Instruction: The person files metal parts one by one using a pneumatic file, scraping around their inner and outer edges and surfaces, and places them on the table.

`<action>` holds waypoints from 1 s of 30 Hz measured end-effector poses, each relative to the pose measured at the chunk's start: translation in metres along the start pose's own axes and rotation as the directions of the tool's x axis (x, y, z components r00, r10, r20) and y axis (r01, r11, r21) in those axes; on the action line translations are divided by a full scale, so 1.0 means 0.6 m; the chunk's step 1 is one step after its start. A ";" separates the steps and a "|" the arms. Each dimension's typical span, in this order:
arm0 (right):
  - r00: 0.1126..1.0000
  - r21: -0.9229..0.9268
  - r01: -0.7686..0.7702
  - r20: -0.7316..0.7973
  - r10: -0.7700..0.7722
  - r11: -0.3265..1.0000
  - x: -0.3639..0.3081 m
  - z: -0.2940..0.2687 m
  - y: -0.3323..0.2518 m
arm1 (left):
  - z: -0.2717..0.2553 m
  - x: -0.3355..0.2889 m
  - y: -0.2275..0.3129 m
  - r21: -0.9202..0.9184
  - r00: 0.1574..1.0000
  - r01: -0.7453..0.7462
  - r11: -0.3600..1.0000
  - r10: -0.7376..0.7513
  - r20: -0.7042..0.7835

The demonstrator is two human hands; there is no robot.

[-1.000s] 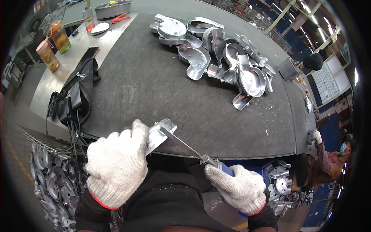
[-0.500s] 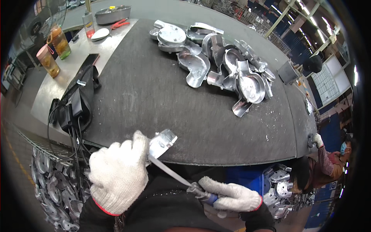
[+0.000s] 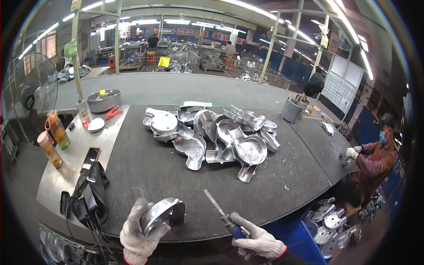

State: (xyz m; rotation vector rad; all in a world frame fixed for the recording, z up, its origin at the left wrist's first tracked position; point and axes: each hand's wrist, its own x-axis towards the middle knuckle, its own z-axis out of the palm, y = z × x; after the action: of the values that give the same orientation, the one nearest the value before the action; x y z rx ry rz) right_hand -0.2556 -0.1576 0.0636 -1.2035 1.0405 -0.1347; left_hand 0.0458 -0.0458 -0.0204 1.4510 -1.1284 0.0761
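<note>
My left hand (image 3: 138, 236), in a white knit glove, is closed around a shiny cast-metal housing (image 3: 163, 215) at the near edge of the table. The housing is tilted, its curved rim turned up and its hollow side to the right. My right hand (image 3: 260, 240), gloved too, grips a file (image 3: 215, 202) by its blue and grey handle. The file's flat blade points up and to the left, apart from the housing. Beyond both hands, a pile of similar metal housings (image 3: 251, 149) lies on the dark table mat (image 3: 145, 176).
A black bag with cables (image 3: 90, 194), a phone (image 3: 91, 158) and drink bottles (image 3: 49, 150) stand at left. A blue bin (image 3: 304, 240) with castings sits below the table at right. Beyond it a masked co-worker (image 3: 375, 154) works. Metal chips dot the mat.
The view has tilted up, showing more of the workshop. My left hand has turned the housing so its rim and hollow show. The file has come away from the housing, its blade now pointing up.
</note>
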 end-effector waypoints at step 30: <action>0.993 0.322 0.110 -0.069 -0.092 0.940 0.004 -0.051 0.109 | 0.128 -0.064 -0.102 -0.271 0.893 0.430 0.861 -0.362 0.268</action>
State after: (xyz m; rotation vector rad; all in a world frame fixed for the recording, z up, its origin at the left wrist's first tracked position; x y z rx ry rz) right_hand -0.3035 -0.1536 0.0098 -0.9550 0.9590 -0.4062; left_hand 0.0237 -0.0976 -0.1095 1.3837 -0.9280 -0.5451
